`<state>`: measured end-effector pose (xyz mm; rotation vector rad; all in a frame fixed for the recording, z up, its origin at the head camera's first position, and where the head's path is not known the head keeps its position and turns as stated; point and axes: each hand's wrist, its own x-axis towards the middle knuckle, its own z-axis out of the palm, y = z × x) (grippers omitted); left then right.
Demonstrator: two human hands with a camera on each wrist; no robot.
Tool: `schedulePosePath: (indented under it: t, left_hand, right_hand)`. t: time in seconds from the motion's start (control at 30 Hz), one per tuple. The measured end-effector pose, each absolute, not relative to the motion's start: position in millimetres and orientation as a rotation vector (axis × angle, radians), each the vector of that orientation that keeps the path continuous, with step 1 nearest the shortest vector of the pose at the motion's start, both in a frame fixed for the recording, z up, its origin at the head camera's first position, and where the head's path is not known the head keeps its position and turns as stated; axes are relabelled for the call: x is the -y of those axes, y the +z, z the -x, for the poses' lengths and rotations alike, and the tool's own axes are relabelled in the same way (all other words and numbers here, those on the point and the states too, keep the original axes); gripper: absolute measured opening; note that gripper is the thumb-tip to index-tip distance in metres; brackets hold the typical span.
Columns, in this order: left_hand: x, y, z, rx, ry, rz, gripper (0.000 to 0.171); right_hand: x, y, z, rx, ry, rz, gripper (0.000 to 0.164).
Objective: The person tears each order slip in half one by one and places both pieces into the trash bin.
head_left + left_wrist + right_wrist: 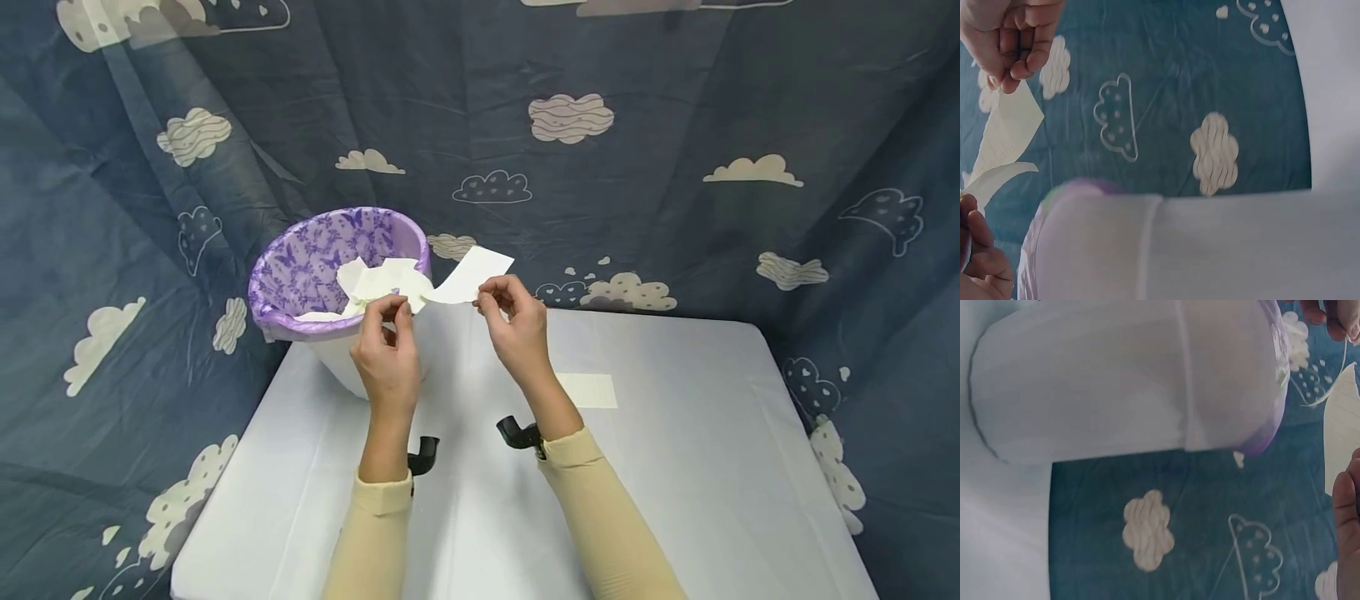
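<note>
Both hands are raised in front of the bin's right rim, pinching paper between thumb and fingertips. My right hand holds a white piece of paper by its lower corner. A ragged torn edge and faint lines show on this paper in the left wrist view. My left hand pinches a narrow curved paper strip. Whether strip and piece are still joined, I cannot tell. Behind the left hand, several white paper pieces lie in the white bin, lined with a purple butterfly-patterned bag.
On the white table a lined sheet of paper lies flat, partly behind the right forearm. A dark blue cloth with cloud prints hangs behind and at both sides. Each wrist wears a black camera mount.
</note>
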<state>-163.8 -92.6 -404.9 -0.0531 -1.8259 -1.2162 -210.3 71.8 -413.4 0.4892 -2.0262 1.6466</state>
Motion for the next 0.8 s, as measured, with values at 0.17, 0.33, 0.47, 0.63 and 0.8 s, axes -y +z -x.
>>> schedulePosePath:
  t: [0.17, 0.33, 0.47, 0.63, 0.8]
  left_hand:
    - [109.1, -395.8, 168.0, 1.808, -1.159, 0.008, 0.017]
    - [123.9, -388.5, 171.3, 1.809, -1.089, -0.051, 0.019]
    - [133.0, -386.9, 173.7, 1.824, -1.039, -0.097, 0.017]
    - [141.1, -385.2, 174.4, 1.882, -0.959, -0.150, 0.016]
    - [146.8, -382.4, 175.3, 1.943, -0.916, -0.172, 0.018]
  right_hand:
    - [-51.5, -401.5, 223.1, 2.036, 1.635, -0.582, 0.005]
    - [-30.1, -393.9, 235.3, 2.066, 1.602, -0.686, 0.005]
    - [-15.4, -390.1, 244.9, 2.088, 1.568, -0.773, 0.006]
    - [-2.2, -388.9, 253.7, 2.141, 1.485, -0.810, 0.006]
    - [7.7, -386.8, 259.4, 2.180, 1.412, -0.831, 0.007]
